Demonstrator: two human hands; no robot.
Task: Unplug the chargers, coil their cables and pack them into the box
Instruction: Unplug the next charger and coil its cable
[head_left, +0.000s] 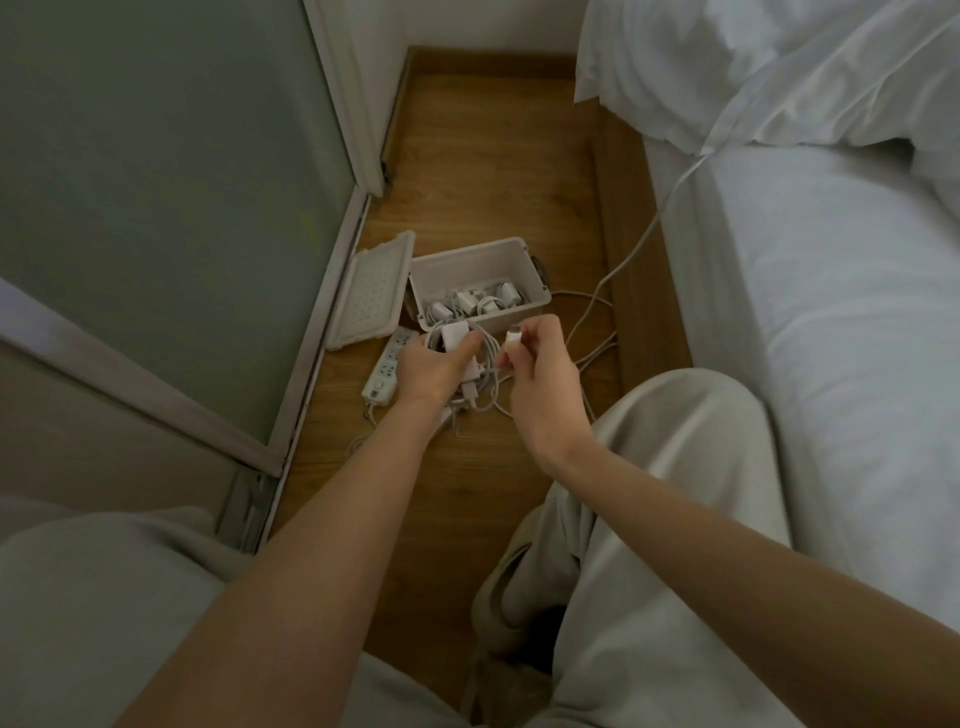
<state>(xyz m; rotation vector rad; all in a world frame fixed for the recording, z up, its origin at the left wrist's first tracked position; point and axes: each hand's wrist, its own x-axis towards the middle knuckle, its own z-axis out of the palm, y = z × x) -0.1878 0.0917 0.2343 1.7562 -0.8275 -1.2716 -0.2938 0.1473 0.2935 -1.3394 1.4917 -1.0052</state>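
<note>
An open white box stands on the wooden floor and holds several coiled white chargers. Just in front of it my left hand grips a white charger block together with loops of its cable. My right hand pinches the white connector end of that cable, held upright beside the left hand. A white power strip lies on the floor under my left hand, partly hidden by it.
The box's lid leans against a glass door frame on the left. Loose white cables trail on the floor to the right, and one runs up onto the white bed. My knees flank the narrow floor strip.
</note>
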